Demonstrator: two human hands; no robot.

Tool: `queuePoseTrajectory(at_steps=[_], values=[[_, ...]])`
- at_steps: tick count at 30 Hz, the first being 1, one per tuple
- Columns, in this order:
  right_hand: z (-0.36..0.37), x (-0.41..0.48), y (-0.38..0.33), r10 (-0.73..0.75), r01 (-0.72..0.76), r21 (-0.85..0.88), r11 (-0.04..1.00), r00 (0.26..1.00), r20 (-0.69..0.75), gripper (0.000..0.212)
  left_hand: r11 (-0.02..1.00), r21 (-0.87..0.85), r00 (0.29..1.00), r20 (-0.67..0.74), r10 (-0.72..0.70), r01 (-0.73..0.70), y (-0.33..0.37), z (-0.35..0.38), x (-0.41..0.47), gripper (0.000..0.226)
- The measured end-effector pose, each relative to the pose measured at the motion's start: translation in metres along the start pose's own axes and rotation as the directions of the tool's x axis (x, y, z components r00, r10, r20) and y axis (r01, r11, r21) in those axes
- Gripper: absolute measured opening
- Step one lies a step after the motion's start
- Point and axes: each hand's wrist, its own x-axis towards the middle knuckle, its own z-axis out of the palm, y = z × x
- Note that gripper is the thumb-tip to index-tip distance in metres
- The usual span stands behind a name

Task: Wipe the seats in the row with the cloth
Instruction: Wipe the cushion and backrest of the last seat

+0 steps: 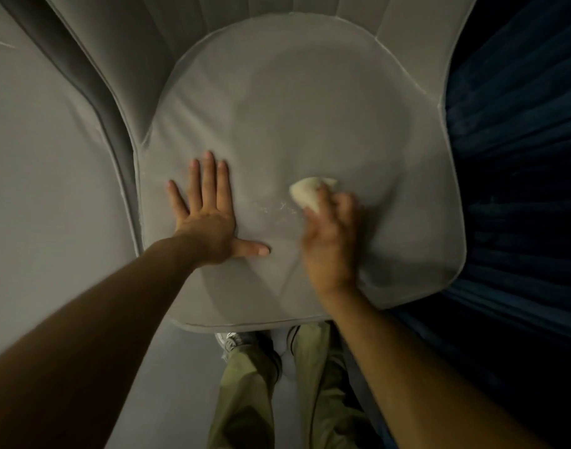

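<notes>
Gripping the white cloth (306, 195), right hand (331, 241) presses it on grey seat (310, 102); left hand (209, 215) flat, fingers spread, just left of it.

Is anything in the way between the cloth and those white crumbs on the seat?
Nothing visible. The cloth, bunched in the right hand, sits right beside the white specks on the gray seat cushion. The left hand lies flat farther left.

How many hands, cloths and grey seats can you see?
Hands: 2, left hand and right hand
Cloths: 1, cloth
Grey seats: 2, middle seat and left seat
Total: 5
</notes>
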Motion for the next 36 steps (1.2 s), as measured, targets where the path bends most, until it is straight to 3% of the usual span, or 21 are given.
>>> queuePoseTrajectory(at_steps=[4, 6, 10, 14, 19, 24, 29, 33, 36], values=[[0.004, -0.011, -0.032, -0.092, 0.082, 0.096, 0.992, 0.99, 0.104, 0.046, 0.997, 0.006, 0.996, 0.028, 0.081, -0.081, -0.004, 0.009, -0.013, 0.141], [-0.009, -0.004, -0.025, -0.087, 0.077, 0.127, 0.989, 0.993, 0.076, 0.037, 0.993, 0.019, 0.991, 0.059, 0.118, -0.12, -0.006, 0.019, -0.025, 0.141], [-0.052, 0.014, 0.037, 0.099, -0.092, 0.1, 0.991, 0.993, -0.069, 0.036, 0.993, 0.029, 0.992, 0.051, 0.115, -0.116, -0.008, 0.029, -0.032, 0.141], [-0.091, 0.023, 0.104, 0.236, -0.236, 0.003, 0.972, 0.971, -0.028, 0.048, 0.993, 0.031, 0.994, 0.026, 0.109, -0.11, -0.006, 0.029, -0.028, 0.142], [-0.062, 0.007, 0.083, 0.278, -0.277, 0.053, 0.959, 0.961, -0.001, 0.033, 0.995, 0.025, 0.995, 0.013, 0.099, -0.099, -0.006, 0.032, -0.024, 0.139], [-0.007, -0.03, -0.009, 0.024, -0.03, 0.083, 0.996, 0.997, 0.071, 0.037, 0.996, 0.031, 0.995, -0.04, 0.087, -0.086, -0.003, 0.036, -0.028, 0.142], [-0.043, -0.012, 0.031, -0.069, 0.059, 0.144, 0.988, 0.995, 0.07, 0.036, 0.997, 0.041, 0.996, -0.06, 0.066, -0.064, 0.001, 0.038, -0.031, 0.139], [-0.084, 0.001, 0.103, 0.12, -0.118, 0.025, 0.993, 0.99, -0.076, 0.034, 0.997, 0.04, 0.993, -0.089, 0.073, -0.07, 0.001, 0.039, -0.033, 0.139], [-0.086, -0.005, 0.124, 0.213, -0.212, 0.024, 0.977, 0.974, -0.078, 0.036, 0.996, 0.042, 0.991, -0.105, 0.084, -0.08, 0.001, 0.042, -0.032, 0.14]])
